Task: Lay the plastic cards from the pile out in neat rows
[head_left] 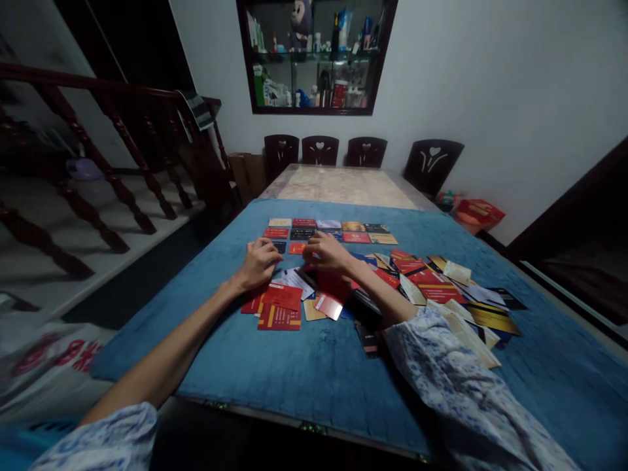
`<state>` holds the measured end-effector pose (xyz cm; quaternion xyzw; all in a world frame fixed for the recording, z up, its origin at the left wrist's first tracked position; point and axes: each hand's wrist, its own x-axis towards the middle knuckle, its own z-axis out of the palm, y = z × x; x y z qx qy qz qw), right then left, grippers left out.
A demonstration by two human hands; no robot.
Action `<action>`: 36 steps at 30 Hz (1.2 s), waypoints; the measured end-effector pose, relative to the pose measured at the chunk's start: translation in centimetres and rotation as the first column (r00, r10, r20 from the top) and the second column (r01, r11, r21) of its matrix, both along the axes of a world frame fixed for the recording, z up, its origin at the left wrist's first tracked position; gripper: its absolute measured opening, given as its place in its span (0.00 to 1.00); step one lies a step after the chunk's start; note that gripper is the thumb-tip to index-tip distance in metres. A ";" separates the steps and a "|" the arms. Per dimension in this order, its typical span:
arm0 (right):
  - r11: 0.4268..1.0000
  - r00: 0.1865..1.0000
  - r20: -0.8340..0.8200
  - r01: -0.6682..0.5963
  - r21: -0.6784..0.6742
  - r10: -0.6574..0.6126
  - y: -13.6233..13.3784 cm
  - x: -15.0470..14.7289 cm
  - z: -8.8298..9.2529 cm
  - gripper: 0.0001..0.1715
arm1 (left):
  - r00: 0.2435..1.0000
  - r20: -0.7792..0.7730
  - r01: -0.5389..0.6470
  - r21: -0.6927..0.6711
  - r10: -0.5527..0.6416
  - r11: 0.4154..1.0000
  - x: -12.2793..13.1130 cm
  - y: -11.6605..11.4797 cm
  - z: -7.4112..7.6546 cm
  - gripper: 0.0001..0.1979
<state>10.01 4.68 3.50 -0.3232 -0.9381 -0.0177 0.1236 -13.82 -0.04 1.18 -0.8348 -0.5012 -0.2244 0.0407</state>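
Head view: left hand curled at dark card, right hand at orange-red card; can't tell if fingers pinch. Card rows beyond fingers, likely gridded for legibility; loose cards heaped rightward.

Print in several places, none of it readable.
Large red characters, blurred, stand on the crumpled white plastic bag at the left edge; gold marks sit on the shiny red bag beyond the table. Small yellowish lines cover the flat red paper sleeve with a gold band, and pale marks the rectangular red plastic card and the rectangular black plastic card, all too small to make out.
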 end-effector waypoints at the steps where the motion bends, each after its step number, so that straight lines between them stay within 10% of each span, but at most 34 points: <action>1: 1.000 1.000 -0.002 -0.012 0.003 0.012 -0.3 -0.3 0.0 0.10 | 1.000 0.009 -0.001 -0.002 0.001 1.000 -0.5 -0.3 -0.1 0.13; 21: 0.972 0.973 0.005 -0.231 -0.042 0.231 -2.9 -7.1 -1.0 0.09 | 1.000 0.003 0.013 -0.412 -0.013 0.911 -5.2 -2.9 0.1 0.19; 36: 0.969 0.973 -0.020 -0.230 -0.086 0.229 -1.9 -6.5 -2.6 0.10 | 1.000 0.020 -0.003 -0.414 0.012 0.910 -4.6 -2.8 -0.1 0.13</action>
